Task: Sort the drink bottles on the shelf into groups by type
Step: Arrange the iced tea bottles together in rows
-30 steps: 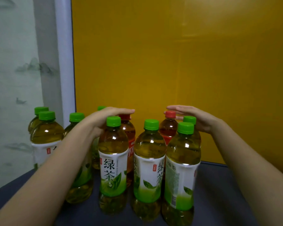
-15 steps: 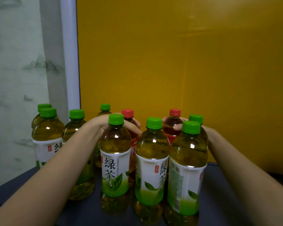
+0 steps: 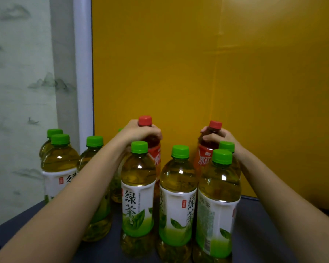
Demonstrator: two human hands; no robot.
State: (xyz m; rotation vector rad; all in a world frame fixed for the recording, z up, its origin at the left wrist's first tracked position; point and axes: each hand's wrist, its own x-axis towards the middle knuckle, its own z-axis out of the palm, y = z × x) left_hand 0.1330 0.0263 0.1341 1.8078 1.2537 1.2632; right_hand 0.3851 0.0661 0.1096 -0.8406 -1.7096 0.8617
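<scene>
Fingers of the left hand are wrapping round the neck of the left red-cap tea bottle, clamping it just under the cap. Fingers of the right hand are curling tight on the shoulder of the right red-cap tea bottle, below its cap.

Both red-cap bottles are standing upright at the back of the shelf, near the yellow back panel, w/ a gap btwn them. Their bases are hiding behind the front row, so I'm not able to tell if they're resting on the shelf.

In front I'm seeing the front-left green tea bottle, front-mid green tea bottle and front-right green tea bottle, upright and side by side, labels almost touching. A rear green tea bottle is sitting just behind the front-right one, beside the right wrist.

The left forearm is crossing in front of a left-group green tea bottle. Two more are standing further left: a near-left green tea bottle and a far-left green tea bottle right behind it. A sliver of another green cap is peeking from behind the left wrist.

Wallpaper w/ an ink landscape and a white post are filling the left side.
</scene>
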